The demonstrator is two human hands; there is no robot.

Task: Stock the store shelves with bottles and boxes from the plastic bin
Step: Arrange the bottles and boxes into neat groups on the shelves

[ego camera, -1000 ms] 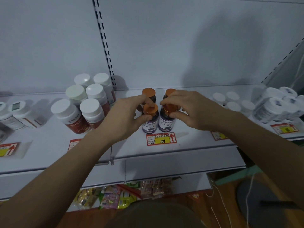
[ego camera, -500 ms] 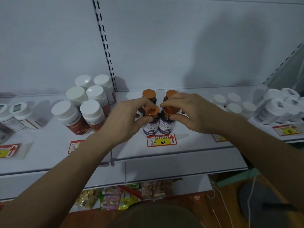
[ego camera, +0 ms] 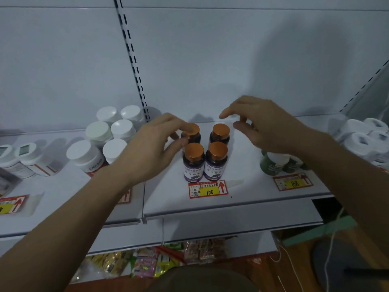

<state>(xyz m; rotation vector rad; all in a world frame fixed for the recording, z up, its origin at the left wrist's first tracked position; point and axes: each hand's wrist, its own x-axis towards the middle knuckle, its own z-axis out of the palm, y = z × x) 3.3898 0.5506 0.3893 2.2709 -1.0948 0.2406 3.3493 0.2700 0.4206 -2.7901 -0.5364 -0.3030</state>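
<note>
The fingers point(ego camera: 226, 114) of the right hand point(ego camera: 265, 125) had released the front bottles point(ego camera: 205, 161) and lifted above them, loosely spread. The left hand point(ego camera: 151, 148) now touched a rear bottle point(ego camera: 191, 132), grasp uncertain. All four bottles stood squared on the shelf point(ego camera: 252, 199); this placement appeared complete.

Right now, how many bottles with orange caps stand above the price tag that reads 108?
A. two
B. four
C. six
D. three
B: four orange-capped bottles stand upright in a two-by-two block on the shelf, directly behind the 108 price tag.
</note>
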